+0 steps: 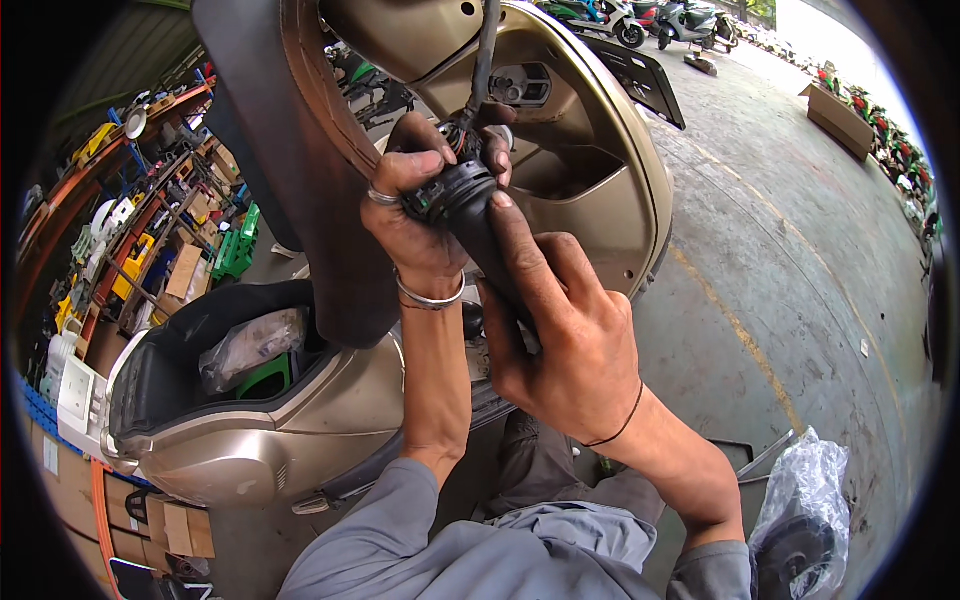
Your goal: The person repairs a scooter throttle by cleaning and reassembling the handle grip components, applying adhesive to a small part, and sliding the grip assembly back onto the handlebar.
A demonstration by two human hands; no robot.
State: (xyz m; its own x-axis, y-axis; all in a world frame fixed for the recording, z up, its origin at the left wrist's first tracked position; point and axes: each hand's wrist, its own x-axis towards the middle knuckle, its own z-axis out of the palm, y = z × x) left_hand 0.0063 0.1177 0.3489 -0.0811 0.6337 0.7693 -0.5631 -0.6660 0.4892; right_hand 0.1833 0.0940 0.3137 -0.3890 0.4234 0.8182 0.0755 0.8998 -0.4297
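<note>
Both my hands are on a black cylindrical part that looks like a handlebar grip with a ribbed collar at its upper end. Thumb and fingers of my left hand, with a ring and a metal bracelet on that arm, close around the collar. My right hand wraps the smooth lower body, its index finger laid along the side near the collar. Thin coloured wires come out above the collar and run into a black sheathed cable. My palms hide part of the grip.
A gold scooter stands before me, its storage bin uncovered and holding a bagged item. A brown stitched panel, apparently its seat, rises beside my left arm. Parts shelves line the left; a plastic-wrapped black part lies lower right.
</note>
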